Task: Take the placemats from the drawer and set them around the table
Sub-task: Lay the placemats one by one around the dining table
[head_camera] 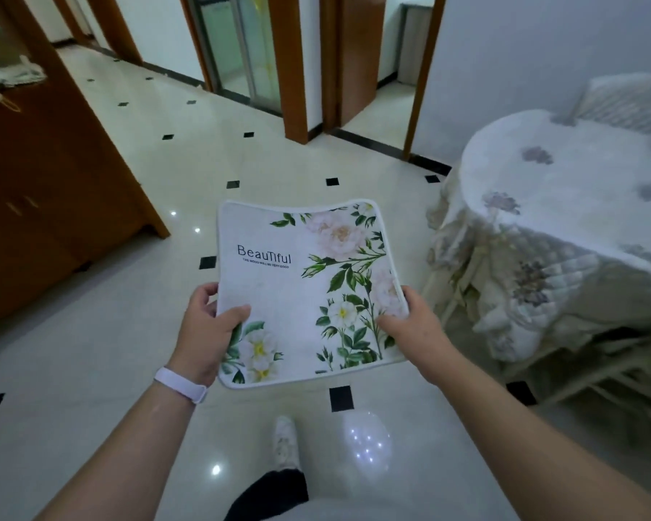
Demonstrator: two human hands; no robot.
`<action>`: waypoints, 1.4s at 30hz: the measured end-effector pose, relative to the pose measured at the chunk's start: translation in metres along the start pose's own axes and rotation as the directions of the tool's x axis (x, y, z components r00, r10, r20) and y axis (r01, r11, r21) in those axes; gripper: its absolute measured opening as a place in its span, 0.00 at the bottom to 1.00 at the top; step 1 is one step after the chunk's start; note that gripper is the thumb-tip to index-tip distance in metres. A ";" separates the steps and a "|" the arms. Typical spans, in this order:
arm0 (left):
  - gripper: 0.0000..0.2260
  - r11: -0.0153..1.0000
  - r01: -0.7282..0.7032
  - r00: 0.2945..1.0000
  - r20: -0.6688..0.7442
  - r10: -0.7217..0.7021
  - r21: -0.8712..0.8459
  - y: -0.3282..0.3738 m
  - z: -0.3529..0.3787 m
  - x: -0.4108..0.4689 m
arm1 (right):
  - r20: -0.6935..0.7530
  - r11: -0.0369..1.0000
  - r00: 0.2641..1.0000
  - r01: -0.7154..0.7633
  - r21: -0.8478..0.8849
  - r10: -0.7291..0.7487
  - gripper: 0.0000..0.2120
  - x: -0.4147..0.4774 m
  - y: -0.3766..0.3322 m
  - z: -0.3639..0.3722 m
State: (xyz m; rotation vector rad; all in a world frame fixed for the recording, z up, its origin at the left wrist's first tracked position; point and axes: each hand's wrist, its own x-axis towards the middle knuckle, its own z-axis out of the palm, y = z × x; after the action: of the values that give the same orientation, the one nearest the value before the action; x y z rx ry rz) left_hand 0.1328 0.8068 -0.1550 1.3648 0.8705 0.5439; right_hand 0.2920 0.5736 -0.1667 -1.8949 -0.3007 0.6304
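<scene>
placemats (305,287): 1 | hands: 2 | table (564,204): 1 | wristband (181,383): 1

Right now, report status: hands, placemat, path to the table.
Left hand and right hand both gripping the placemat. Table ahead right, nothing placed. Floor between is clear.

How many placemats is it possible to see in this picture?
1. The floral placemat is held above the floor by both hands, the left hand on its left edge and the right hand on its right edge. More may be stacked beneath it, hidden.
</scene>
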 end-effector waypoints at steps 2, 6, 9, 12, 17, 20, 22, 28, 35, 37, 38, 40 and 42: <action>0.16 1.000 0.002 0.998 0.056 -0.002 0.001 -0.002 0.023 0.026 | -0.052 1.000 0.998 -0.021 0.011 0.021 0.15 0.016 0.001 -0.012; 0.16 0.999 0.035 0.989 0.145 -0.033 -0.016 -0.008 0.061 0.087 | -0.134 0.998 0.989 -0.060 -0.009 0.058 0.15 0.064 -0.004 -0.026; 0.15 0.998 0.052 0.982 0.184 -0.043 -0.045 -0.002 0.082 0.143 | -0.180 0.997 0.981 -0.078 -0.025 0.072 0.16 0.110 -0.021 -0.028; 0.16 0.994 0.086 0.971 0.229 -0.069 -0.065 0.014 0.096 0.201 | -0.208 0.995 0.975 -0.085 -0.048 0.073 0.16 0.155 -0.048 -0.029; 0.16 0.994 0.068 0.946 0.321 -0.039 -0.080 0.050 0.134 0.291 | -0.298 0.996 0.954 -0.059 -0.066 0.037 0.18 0.219 -0.088 -0.040; 0.16 0.995 0.069 0.923 0.383 -0.038 -0.069 0.059 0.163 0.323 | -0.355 0.997 0.933 -0.070 -0.019 0.058 0.19 0.242 -0.092 -0.051; 0.16 0.994 0.082 0.906 0.421 -0.047 -0.066 0.063 0.184 0.343 | -0.370 0.996 0.924 -0.092 0.017 0.092 0.19 0.259 -0.094 -0.063; 0.14 0.997 0.069 0.879 0.474 -0.048 -0.026 0.074 0.258 0.406 | -0.435 0.993 0.892 -0.106 0.060 0.122 0.17 0.327 -0.089 -0.101; 0.15 0.999 0.045 0.861 0.506 -0.051 0.025 0.081 0.368 0.486 | -0.451 0.980 0.874 -0.116 0.165 0.179 0.18 0.438 -0.069 -0.162; 0.15 0.998 0.032 0.858 0.510 -0.058 0.059 0.089 0.402 0.510 | -0.462 0.983 0.869 -0.126 0.136 0.175 0.17 0.470 -0.070 -0.183; 0.15 0.996 0.024 0.859 0.509 -0.064 0.085 0.094 0.418 0.522 | -0.461 0.983 0.870 -0.126 0.137 0.176 0.16 0.485 -0.071 -0.194; 0.15 0.992 0.009 0.860 0.506 -0.071 0.123 0.104 0.450 0.544 | -0.451 0.981 0.874 -0.128 0.148 0.182 0.16 0.512 -0.075 -0.216; 0.15 0.991 -0.013 0.853 0.518 -0.057 0.131 0.115 0.481 0.563 | -0.454 0.979 0.872 -0.121 0.166 0.184 0.16 0.538 -0.081 -0.237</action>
State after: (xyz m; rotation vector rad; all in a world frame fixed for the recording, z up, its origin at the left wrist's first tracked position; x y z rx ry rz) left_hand 0.8641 0.9713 -0.1745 1.5197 0.4764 0.0788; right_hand 0.8756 0.6808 -0.1769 -1.8850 0.2026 0.2681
